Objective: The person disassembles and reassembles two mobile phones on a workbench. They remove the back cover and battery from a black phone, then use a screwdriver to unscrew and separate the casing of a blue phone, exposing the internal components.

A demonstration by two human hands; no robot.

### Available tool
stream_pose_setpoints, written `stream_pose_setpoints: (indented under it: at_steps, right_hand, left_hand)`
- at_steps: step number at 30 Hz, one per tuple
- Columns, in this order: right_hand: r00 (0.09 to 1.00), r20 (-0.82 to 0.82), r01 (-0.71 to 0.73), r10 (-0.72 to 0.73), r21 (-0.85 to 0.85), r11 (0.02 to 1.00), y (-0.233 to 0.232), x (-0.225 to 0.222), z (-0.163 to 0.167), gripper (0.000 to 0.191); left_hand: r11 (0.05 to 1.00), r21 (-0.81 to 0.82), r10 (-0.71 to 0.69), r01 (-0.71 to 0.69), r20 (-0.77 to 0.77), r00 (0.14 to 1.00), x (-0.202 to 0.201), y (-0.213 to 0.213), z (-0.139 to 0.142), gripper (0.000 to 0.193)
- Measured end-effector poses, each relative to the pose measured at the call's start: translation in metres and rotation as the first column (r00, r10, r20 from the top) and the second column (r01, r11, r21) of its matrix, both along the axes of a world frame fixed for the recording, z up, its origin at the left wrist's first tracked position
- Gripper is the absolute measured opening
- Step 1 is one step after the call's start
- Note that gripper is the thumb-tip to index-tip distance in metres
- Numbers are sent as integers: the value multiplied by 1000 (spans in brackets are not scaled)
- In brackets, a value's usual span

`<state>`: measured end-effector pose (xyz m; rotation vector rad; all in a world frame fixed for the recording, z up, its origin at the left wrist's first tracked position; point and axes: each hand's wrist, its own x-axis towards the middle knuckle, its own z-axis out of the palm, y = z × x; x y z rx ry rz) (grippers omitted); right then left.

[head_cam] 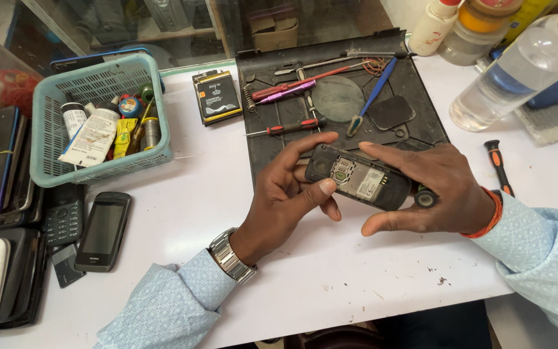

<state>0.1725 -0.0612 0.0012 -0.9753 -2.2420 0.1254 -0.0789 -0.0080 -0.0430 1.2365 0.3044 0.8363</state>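
Phone between both curled hands

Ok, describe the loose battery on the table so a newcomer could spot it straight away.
Start at the teal basket on the white table, then look right toward the black work mat. Between them lies the battery, flat and alone. It is a small black rectangle with yellow edges, unlike the slim screwdrivers on the mat.

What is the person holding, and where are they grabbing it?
A small black phone with its back off. The left hand grips its left end, the right hand its right end.
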Motion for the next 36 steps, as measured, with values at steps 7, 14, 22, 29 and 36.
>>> stream_pose_setpoints:
  at_steps: [7, 14, 22, 29, 36]
  right_hand:
    - [999, 28, 16, -16, 5, 1000, 3, -3, -2, 97]
    - [999, 39, -18, 18, 4, 1000, 5, -4, -1, 94]
    - [999, 26, -35, 34, 44, 998, 3, -5, 1, 85]
    - [996, 83, 5, -17, 146, 989, 1, -5, 2, 75]
    - [993, 115, -3, -19, 191, 982, 0, -2, 2, 71]
  left_hand:
    - [924, 367, 167, -106, -140, 976, -4, -7, 0, 62]
    - [868, 482, 185, -118, -92, 978, -2, -11, -1, 61]
    - [830, 545, 176, -121, -50, 983, -1, -10, -5, 60]
    - [792, 594, 268, -142, -128, 955, 1, -10, -9, 57]
    - [756, 637, 287, -150, -117, 951, 1, -9, -13, 53]
